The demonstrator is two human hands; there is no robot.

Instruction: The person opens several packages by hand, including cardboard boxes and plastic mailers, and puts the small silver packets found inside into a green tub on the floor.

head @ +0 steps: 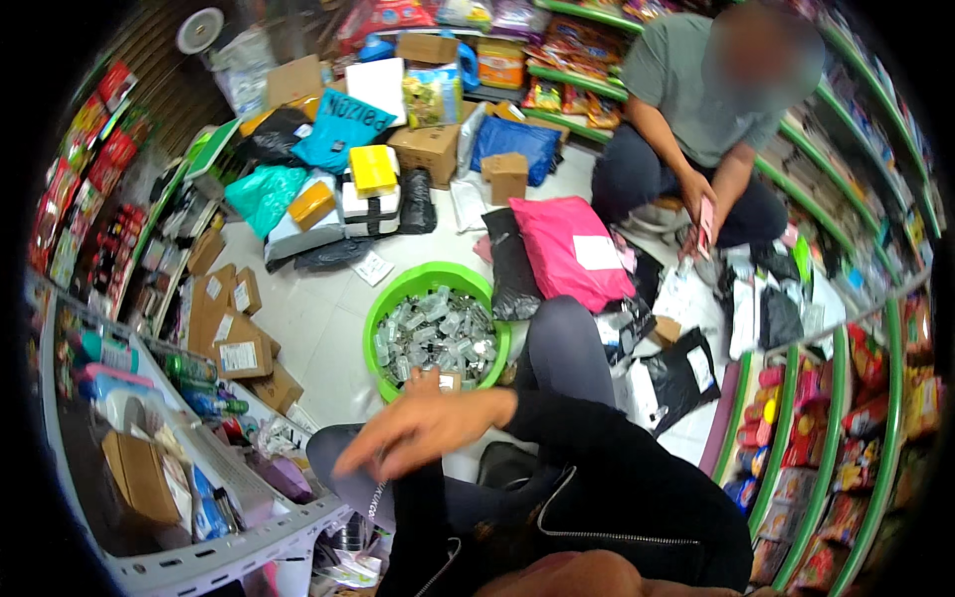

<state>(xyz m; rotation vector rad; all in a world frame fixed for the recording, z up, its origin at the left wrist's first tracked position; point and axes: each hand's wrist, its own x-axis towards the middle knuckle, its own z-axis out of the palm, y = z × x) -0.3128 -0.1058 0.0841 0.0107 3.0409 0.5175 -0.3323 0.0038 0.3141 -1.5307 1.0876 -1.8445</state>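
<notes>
My right hand [425, 429], blurred, reaches across in front of my left forearm, its fingers pointing left and slightly apart. I see no thing in it. Most of my left hand [424, 379] is hidden behind the right one; only some fingers show at the near rim of a green plastic basin [501, 351]. Beside those fingers is a small brown item with a pale face [449, 381], and whether they grip it is unclear. Many small clear plastic pieces with metal parts [436, 328] fill the basin, which stands on the floor before my knees.
A pink mailer bag [563, 250] and a black one [515, 265] lie right of the basin. Cardboard boxes [239, 339] are stacked left. More parcels [373, 170] pile up beyond. A seated person [697, 97] holds a pink phone [705, 224]. Shelves of packaged goods [806, 448] border the floor.
</notes>
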